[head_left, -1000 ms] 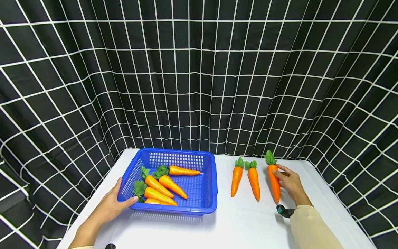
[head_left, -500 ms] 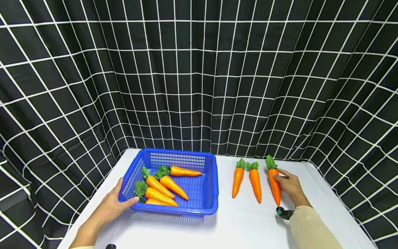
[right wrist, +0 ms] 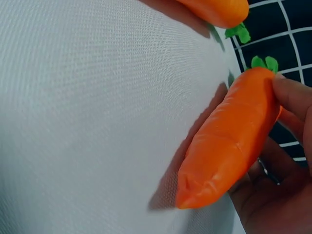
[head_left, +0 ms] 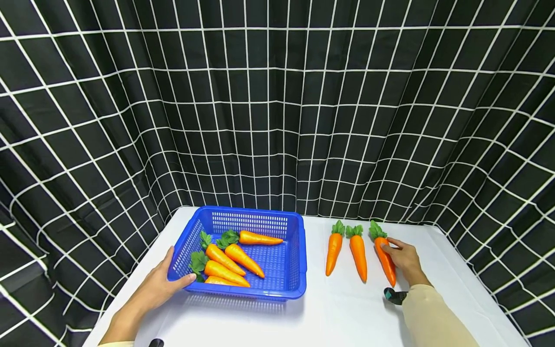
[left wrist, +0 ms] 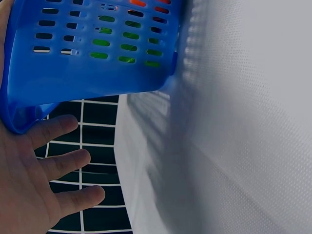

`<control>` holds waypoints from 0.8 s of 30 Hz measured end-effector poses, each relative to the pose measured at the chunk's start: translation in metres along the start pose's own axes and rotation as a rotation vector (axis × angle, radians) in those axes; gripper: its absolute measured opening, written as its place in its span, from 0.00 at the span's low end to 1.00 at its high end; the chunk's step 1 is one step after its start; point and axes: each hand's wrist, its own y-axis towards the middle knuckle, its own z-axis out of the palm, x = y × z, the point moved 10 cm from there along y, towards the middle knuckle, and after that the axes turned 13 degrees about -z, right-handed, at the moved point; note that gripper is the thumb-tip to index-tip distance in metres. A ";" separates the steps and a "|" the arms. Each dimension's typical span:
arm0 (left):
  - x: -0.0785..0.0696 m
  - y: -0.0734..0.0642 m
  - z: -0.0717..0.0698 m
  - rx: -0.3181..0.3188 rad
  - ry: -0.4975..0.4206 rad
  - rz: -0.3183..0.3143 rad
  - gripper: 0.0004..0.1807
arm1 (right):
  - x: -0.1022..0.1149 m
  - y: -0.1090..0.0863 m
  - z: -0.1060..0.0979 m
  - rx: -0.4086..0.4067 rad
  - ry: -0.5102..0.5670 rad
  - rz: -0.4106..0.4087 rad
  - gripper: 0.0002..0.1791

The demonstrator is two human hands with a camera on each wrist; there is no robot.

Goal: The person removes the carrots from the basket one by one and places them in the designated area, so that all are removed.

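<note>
While we look over at the right hand (head_left: 405, 258), we see its thumb and fingers pinching an orange carrot (head_left: 386, 261) near the thick end, so the gap between them is just the carrot's width. The green leaves (head_left: 377, 230) poke out past those fingertips, away from the person, and the tapered tip points back toward the wrist. We honestly can't tell whether that tip touches the white table (head_left: 329, 313) or sits slightly above it. Just left of the same fingers lies a second carrot (head_left: 358, 255), and a bit further left a third carrot (head_left: 334, 253), both with their leaves pointing away too.

Over at the left hand (head_left: 160, 282), we've got straight fingers spread wide beside the outside of a blue basket (head_left: 277, 294), with the thumb resting on its rim at the near corner, so it's more of a touch than a grip. Inside, off to the right of that thumb, we count five carrots (head_left: 223, 259), leaves mostly on the thumb's side, the nearest one partly hidden. Beyond both sets of fingers hangs a black curtain (head_left: 269, 120) with a white grid.
</note>
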 end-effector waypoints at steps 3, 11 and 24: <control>0.001 0.000 0.000 0.004 0.001 -0.011 0.62 | -0.002 0.000 0.000 -0.013 -0.025 0.007 0.32; 0.001 0.001 0.000 -0.009 -0.023 -0.001 0.62 | -0.001 0.001 0.003 -0.008 -0.050 0.005 0.33; 0.001 0.001 0.000 0.000 -0.008 -0.021 0.62 | -0.001 -0.003 0.000 0.025 -0.008 -0.007 0.35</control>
